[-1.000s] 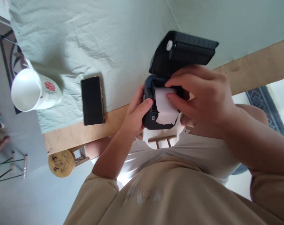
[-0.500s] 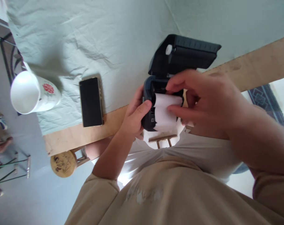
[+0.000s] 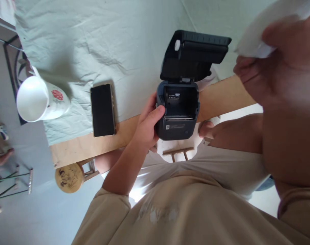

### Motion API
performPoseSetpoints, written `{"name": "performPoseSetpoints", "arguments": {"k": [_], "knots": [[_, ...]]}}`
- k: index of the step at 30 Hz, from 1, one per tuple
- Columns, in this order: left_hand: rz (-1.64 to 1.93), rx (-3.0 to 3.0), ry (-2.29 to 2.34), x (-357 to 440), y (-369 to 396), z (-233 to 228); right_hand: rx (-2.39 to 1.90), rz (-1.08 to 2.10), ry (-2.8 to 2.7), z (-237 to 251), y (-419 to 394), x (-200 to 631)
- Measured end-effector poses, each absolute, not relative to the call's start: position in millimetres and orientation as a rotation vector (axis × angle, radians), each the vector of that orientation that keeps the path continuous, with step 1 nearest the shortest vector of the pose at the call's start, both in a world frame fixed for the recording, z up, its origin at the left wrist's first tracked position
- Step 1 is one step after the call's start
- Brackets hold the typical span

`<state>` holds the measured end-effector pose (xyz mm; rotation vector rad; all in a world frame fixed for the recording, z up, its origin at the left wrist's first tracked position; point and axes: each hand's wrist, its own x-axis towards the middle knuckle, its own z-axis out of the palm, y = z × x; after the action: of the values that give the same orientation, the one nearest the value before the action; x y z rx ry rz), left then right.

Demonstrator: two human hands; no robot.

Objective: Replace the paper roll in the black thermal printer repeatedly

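Blurred right hand and its white paper, both cut off by the top-right edge.

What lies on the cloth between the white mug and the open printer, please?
In the head view, a black phone lies flat between the mug and the printer.

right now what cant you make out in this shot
- White paper in the right hand, head view: blurred and cut by the top edge, so roll or loose sheet is unclear.
- Label inside the open printer: too small to read.
- Left hand fingers under the printer: hidden by its body.
- Mug inside: washed out white.
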<state>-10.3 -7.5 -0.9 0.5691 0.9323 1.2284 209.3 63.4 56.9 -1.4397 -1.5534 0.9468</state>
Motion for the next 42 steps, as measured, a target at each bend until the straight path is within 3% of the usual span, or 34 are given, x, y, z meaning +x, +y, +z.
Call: {"name": "performPoseSetpoints", "arguments": {"k": [3, 8, 14, 21, 26, 35, 42], "knots": [[1.193, 0.601, 0.947, -11.0, -7.9, 0.1, -1.35, 0.882, -1.4, 46.3, 68.1, 213.1], [1.182, 0.624, 1.001, -11.0, -8.3, 0.4, -1.768, 0.404, -1.813, 28.8, 85.3, 226.8], [1.203, 0.62, 0.957, -10.5, -7.1, -1.0, -1.989, 0.468, -1.943, 21.4, 93.8, 227.9], [1.204, 0.611, 0.901, -12.2, -8.9, -1.0, -1.228, 0.011, -2.016, 26.7, 66.2, 215.9], [1.236, 0.579, 0.932, -11.8, -7.4, -2.6, -1.096, 0.061, -2.148, 17.3, 55.3, 195.2], [1.276, 0.606, 1.05, -11.9, -5.7, -5.5, -1.203, 0.104, -1.925, 32.4, 52.9, 202.2], [1.29, 0.596, 0.982, -11.3, -5.8, -3.5, -1.414, 0.115, -2.133, 28.3, 57.5, 201.0]]}}
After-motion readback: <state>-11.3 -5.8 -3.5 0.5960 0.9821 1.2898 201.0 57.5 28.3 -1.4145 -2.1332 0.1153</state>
